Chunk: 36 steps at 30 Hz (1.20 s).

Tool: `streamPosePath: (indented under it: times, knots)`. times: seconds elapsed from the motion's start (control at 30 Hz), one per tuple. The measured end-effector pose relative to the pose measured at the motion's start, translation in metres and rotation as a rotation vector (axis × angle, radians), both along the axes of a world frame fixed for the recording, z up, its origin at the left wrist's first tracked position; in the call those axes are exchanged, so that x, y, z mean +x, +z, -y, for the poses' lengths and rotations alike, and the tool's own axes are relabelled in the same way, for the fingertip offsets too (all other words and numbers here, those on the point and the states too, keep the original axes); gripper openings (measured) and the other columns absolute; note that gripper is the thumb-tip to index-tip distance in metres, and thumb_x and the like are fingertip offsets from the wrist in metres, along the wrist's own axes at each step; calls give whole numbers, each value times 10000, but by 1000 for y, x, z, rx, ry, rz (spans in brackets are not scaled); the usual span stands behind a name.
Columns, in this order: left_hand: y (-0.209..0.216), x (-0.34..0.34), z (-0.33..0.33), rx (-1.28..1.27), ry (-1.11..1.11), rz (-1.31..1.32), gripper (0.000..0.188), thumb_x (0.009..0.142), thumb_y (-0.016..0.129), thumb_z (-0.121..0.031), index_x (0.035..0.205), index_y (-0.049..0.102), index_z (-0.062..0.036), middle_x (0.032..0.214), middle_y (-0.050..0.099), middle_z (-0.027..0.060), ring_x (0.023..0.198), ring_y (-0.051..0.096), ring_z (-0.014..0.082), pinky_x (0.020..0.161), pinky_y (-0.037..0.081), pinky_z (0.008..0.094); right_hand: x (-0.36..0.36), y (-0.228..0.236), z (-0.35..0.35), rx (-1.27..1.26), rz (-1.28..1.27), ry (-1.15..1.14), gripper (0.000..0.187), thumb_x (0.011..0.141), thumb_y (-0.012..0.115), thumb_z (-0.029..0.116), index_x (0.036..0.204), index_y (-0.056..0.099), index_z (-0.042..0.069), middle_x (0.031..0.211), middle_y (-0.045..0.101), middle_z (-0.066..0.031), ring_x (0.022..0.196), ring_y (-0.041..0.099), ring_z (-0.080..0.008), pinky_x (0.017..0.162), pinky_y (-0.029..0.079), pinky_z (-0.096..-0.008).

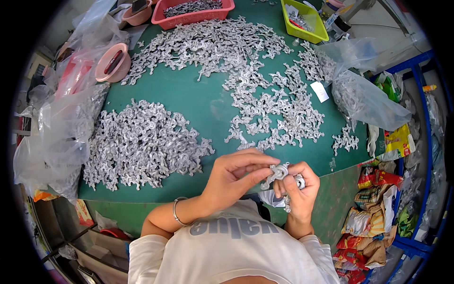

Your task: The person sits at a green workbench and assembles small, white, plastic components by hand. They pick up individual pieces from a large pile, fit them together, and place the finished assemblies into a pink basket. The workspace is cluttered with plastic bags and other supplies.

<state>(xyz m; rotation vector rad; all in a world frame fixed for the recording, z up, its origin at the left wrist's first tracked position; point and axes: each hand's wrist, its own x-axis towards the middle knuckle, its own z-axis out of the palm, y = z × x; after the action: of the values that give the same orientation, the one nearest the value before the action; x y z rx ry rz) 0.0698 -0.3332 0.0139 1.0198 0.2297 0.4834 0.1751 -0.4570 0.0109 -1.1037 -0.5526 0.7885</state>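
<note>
- Silver-grey curled metal pc (278,172): dull sheen, S-like curves, knobby ends; held btwn the two hands, just over the table's nr edge.
- L hand (231,179): thumb & index nearly together, clamped on L side of that pc; other fingers bent, close alongside.
- R hand (302,191): fingers curled in, thumb folded over extra silver-grey metal pcs (299,181); can't tell if fingertips also touch the L-hand pc.
- Dense, bumpy heap of similar grey metal pcs (142,146): L of hands, on smooth green tabletop (189,97).
- Looser lacy spread of same pcs (283,111): beyond fingertips, well apart from the heap.
</note>
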Motion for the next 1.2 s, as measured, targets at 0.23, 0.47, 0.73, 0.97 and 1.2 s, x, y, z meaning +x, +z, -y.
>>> streamPosePath:
  times: [0.23,0.47,0.73,0.97,1.2]
  knots:
    - [-1,-1,0,106,-12,3,597,684,645,97,1184,339,-14,885,497,77,833,502,133,744,432,264,-2,-2,-7,20,-47,-99,121,841,537,59,805,451,-19,610,476,-60,497,464,-116,446,386,-245]
    - [0,-4,2,87,14,0,524,698,621,115,1154,400,-17,854,493,58,829,503,123,748,449,263,-4,-3,-8,10,-27,-64,129,848,532,71,794,449,-12,581,464,-58,484,454,-120,437,373,-244]
    - [-2,-9,3,3,-30,-29,458,729,578,118,1145,437,-9,881,465,54,854,481,117,762,444,255,-7,-7,-7,22,-107,-42,146,846,542,87,790,449,-12,561,456,-52,473,448,-121,427,365,-241]
    - [-6,-10,5,-5,-33,-10,414,739,553,124,1123,464,-5,890,450,49,860,465,110,755,442,250,-7,-9,-7,20,-92,-28,158,839,557,95,791,450,-11,568,461,-55,478,450,-120,429,367,-237]
    - [-6,-13,6,-98,-26,-17,423,730,578,124,1128,473,23,889,470,45,847,462,96,717,430,224,-9,-9,-7,17,-142,-11,161,838,560,104,794,451,-5,577,466,-61,488,454,-123,432,373,-239]
